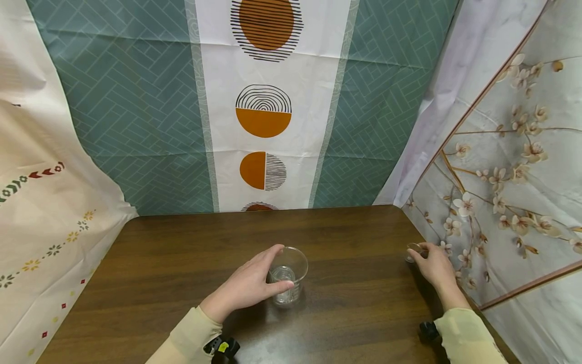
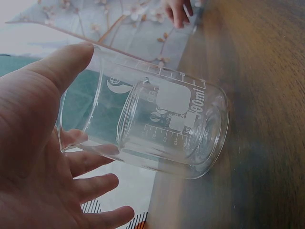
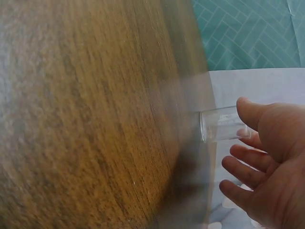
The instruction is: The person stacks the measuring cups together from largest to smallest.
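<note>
A large clear glass beaker (image 1: 300, 263) stands upright near the middle of the table. My left hand (image 1: 250, 283) grips it near the rim, thumb on one side and index finger on the other, while the remaining fingers spread loosely. Nested inside is a smaller beaker (image 2: 136, 112), its white scale showing through the outer wall in the left wrist view. At the table's right side, my right hand (image 1: 436, 265) pinches a small clear beaker (image 3: 220, 125) between thumb and index finger. That beaker's base is close over the wood in the right wrist view.
The brown wooden table (image 1: 182, 253) has its back edge against a green and white patterned cloth (image 1: 150, 101). A floral cloth (image 1: 514, 177) hangs along the right side, close by the right hand. A cream cloth (image 1: 59, 212) borders the left.
</note>
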Tool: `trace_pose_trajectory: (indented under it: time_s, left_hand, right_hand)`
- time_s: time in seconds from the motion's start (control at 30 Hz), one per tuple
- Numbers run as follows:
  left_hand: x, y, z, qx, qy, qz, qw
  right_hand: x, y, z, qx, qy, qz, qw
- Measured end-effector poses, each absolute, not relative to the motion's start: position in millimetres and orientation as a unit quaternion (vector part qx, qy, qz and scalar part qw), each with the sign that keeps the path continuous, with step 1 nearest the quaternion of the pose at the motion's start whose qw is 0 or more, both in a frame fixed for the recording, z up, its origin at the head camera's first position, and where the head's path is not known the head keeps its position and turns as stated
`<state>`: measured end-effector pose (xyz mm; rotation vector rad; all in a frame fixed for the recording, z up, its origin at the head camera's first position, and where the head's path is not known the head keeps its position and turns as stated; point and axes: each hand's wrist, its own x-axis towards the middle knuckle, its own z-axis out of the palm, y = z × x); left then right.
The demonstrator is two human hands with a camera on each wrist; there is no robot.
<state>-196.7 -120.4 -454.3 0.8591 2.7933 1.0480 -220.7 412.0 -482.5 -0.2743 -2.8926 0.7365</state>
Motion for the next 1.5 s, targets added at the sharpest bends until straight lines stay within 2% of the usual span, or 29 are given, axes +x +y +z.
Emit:
trace_pose_trajectory:
  time_s: [0.3, 1.5]
  left_hand:
    - [-196, -121, -455, 0.275, 0.901, 0.336, 0.017]
    - [-196, -120, -454, 0.273, 0.901, 0.336, 0.022]
  right_hand:
    - [-219, 404, -479, -0.092, -0.963, 0.245, 0.064]
    - [-221, 320, -441, 0.039, -0.955, 0.251, 0.151]
